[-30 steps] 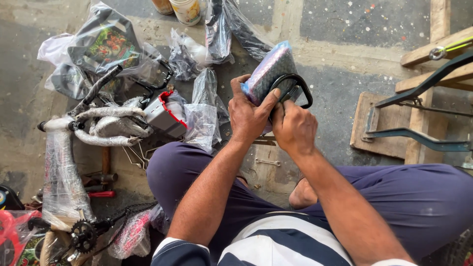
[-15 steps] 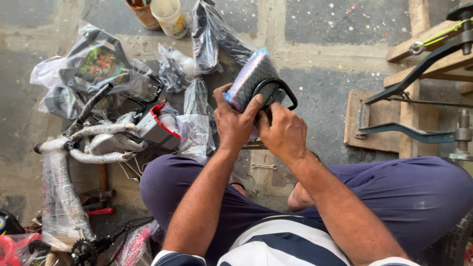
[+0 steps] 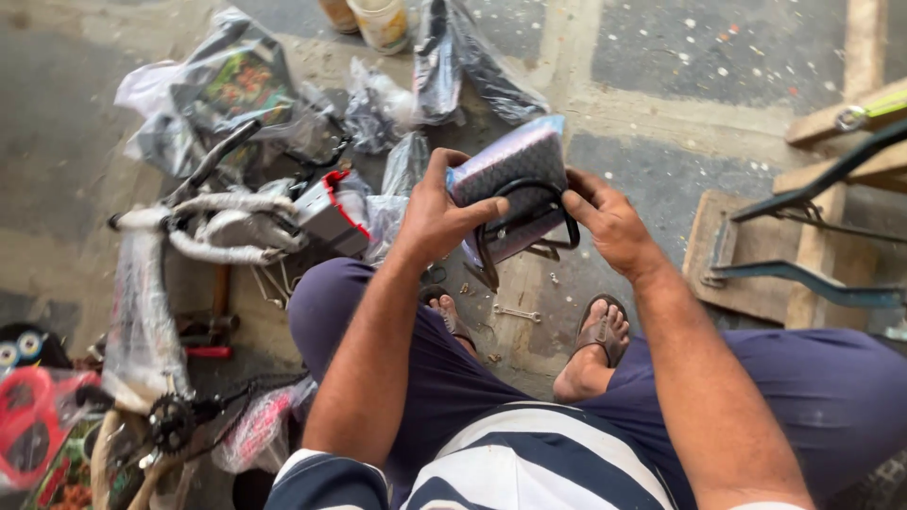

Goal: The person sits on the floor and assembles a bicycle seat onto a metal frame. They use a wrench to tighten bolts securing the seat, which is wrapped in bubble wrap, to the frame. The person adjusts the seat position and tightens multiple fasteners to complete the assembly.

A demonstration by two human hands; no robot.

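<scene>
2 hands, left hand (image 3: 439, 217) and right hand (image 3: 609, 222), grip 1 wrapped bicycle saddle (image 3: 510, 184).

Soft even daylight, faint shadows, sharp

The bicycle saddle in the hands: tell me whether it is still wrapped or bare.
Wrapped. Clear plastic film covers the saddle; its black rails show underneath. The left hand and right hand hold it.

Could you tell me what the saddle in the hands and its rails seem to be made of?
Saddle: probably padded vinyl with a dark patterned top, under shiny clear plastic wrap that crinkles at the edges. Rails: likely black-painted steel, thin, smoothly bent rod.
</scene>
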